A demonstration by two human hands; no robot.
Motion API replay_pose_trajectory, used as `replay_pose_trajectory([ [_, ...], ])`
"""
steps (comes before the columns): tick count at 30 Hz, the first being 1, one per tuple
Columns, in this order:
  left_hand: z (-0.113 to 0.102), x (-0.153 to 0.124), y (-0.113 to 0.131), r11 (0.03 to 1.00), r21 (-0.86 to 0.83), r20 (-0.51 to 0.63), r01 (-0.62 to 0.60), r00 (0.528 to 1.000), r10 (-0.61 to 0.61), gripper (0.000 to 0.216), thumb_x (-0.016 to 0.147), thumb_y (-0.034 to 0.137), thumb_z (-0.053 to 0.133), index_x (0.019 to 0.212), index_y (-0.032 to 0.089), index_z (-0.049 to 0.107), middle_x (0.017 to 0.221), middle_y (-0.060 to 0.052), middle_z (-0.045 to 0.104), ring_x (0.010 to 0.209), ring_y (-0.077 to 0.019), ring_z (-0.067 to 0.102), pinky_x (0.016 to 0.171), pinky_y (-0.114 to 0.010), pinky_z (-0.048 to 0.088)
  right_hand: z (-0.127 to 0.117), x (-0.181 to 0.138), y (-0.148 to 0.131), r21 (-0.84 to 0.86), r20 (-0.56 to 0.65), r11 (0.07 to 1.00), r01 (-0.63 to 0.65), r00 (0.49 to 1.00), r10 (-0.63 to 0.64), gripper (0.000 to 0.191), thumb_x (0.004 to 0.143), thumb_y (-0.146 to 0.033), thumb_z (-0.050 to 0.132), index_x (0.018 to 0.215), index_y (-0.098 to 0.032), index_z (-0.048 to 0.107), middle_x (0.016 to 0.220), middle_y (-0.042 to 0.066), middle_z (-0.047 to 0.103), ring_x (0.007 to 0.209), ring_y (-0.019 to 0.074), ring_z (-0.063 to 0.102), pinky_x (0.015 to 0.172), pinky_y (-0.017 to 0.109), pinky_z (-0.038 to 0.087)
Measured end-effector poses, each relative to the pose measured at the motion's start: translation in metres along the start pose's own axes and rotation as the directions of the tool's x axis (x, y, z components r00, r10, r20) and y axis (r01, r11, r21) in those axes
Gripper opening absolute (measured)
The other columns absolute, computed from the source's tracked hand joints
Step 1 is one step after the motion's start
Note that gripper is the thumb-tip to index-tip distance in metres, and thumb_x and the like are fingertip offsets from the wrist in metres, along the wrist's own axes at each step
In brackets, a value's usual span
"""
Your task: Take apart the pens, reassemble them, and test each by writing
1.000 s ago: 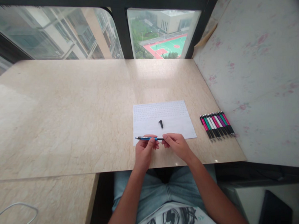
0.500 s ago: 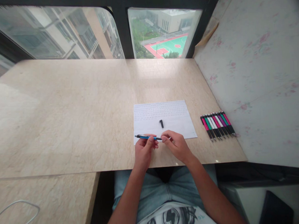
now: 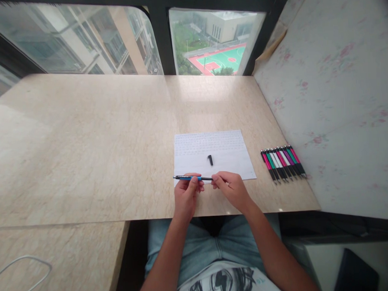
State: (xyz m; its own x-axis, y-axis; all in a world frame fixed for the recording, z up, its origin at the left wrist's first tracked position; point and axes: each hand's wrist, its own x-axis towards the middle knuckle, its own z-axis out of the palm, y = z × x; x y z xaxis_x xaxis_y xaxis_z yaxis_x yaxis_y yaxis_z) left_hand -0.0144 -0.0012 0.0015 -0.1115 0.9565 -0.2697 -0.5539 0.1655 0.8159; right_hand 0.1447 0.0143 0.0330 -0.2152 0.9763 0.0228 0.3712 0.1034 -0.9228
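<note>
While both hands work over the sheet's near edge, the left hand [image 3: 187, 193] grips a blue pen [image 3: 189, 178] held level; the right hand [image 3: 231, 187] pinches its tip end above the paper [image 3: 226, 159].

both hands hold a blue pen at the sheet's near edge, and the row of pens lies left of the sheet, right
No: the head view shows the row of pens right of the sheet. Left hand and right hand hold the blue pen.
</note>
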Motion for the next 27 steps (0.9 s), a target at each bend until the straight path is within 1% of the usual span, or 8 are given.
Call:
replay_pose_trajectory([
  [3,0.000,-0.001,0.001,1.000,-0.012,0.000,-0.006,1.000,0.006,0.027,0.076,0.038,0.075,0.088,0.014,0.069,0.065,-0.002,0.065,0.055,-0.0091,0.057,0.056,-0.022,0.045,0.000,-0.002,0.000,0.028,-0.034,0.999,0.028,0.999,-0.027,0.015,0.088,-0.034,0.058,0.086,-0.021,0.066,0.084,0.004,0.069,0.078,0.0174,0.063,0.065,0.028,0.048],
  [6,0.000,-0.002,0.001,1.000,-0.013,0.008,-0.003,1.000,0.004,0.026,0.077,0.037,0.075,0.088,0.014,0.069,0.065,-0.002,0.065,0.056,-0.0087,0.057,0.056,-0.021,0.044,0.001,-0.003,0.001,0.065,-0.044,0.998,0.012,0.999,-0.009,0.022,0.085,-0.033,0.063,0.104,-0.021,0.063,0.095,0.005,0.070,0.085,0.0181,0.065,0.064,0.026,0.049],
  [11,-0.002,-0.001,-0.001,1.000,-0.003,0.027,-0.003,1.000,0.003,0.026,0.077,0.036,0.075,0.089,0.014,0.069,0.066,-0.003,0.066,0.056,-0.0089,0.058,0.056,-0.021,0.044,0.002,-0.003,0.001,-0.004,-0.031,0.999,0.035,0.999,-0.035,0.032,0.095,-0.036,0.049,0.075,-0.019,0.067,0.070,0.003,0.068,0.069,0.0162,0.063,0.066,0.029,0.049],
  [16,-0.002,0.000,-0.001,0.999,-0.044,0.032,-0.007,0.999,0.008,0.022,0.078,0.033,0.074,0.089,0.014,0.070,0.066,-0.002,0.067,0.056,-0.0082,0.058,0.057,-0.020,0.044,0.002,-0.003,-0.002,-0.008,-0.102,0.993,0.117,0.988,-0.117,0.013,0.087,-0.030,0.060,0.094,-0.021,0.067,0.091,0.005,0.071,0.083,0.0181,0.065,0.065,0.027,0.051],
  [19,-0.002,0.001,0.000,0.997,-0.077,0.021,-0.005,1.000,0.007,0.022,0.078,0.034,0.075,0.088,0.015,0.070,0.065,-0.002,0.066,0.056,-0.0080,0.057,0.057,-0.020,0.044,0.004,-0.002,-0.002,0.047,-0.120,0.997,0.064,0.991,-0.058,0.023,0.086,-0.032,0.063,0.107,-0.021,0.064,0.094,0.005,0.070,0.084,0.0182,0.066,0.062,0.026,0.051],
  [21,-0.002,0.001,0.001,0.995,-0.099,0.013,0.000,1.000,0.001,0.023,0.077,0.034,0.075,0.088,0.015,0.070,0.065,-0.002,0.066,0.056,-0.0079,0.057,0.057,-0.019,0.044,0.005,0.000,-0.004,0.035,-0.098,0.999,0.025,0.995,-0.021,0.018,0.090,-0.035,0.058,0.095,-0.020,0.066,0.083,0.004,0.070,0.076,0.0171,0.066,0.062,0.027,0.050],
  [24,-0.003,0.001,0.001,0.994,-0.106,0.013,0.010,1.000,-0.009,0.022,0.077,0.034,0.075,0.088,0.015,0.070,0.066,-0.002,0.066,0.056,-0.0078,0.057,0.056,-0.019,0.044,0.004,0.002,-0.006,-0.044,-0.097,0.998,0.051,0.994,-0.055,0.028,0.094,-0.033,0.050,0.075,-0.020,0.066,0.070,0.003,0.068,0.067,0.0158,0.063,0.065,0.028,0.049],
  [27,-0.003,0.001,0.001,0.994,-0.114,0.009,0.006,1.000,-0.005,0.022,0.077,0.033,0.076,0.089,0.015,0.070,0.067,-0.002,0.066,0.057,-0.0079,0.057,0.056,-0.019,0.044,0.002,0.003,-0.008,-0.080,-0.119,0.989,0.125,0.984,-0.134,0.015,0.091,-0.028,0.055,0.085,-0.020,0.067,0.082,0.004,0.071,0.076,0.0166,0.064,0.067,0.028,0.051],
])
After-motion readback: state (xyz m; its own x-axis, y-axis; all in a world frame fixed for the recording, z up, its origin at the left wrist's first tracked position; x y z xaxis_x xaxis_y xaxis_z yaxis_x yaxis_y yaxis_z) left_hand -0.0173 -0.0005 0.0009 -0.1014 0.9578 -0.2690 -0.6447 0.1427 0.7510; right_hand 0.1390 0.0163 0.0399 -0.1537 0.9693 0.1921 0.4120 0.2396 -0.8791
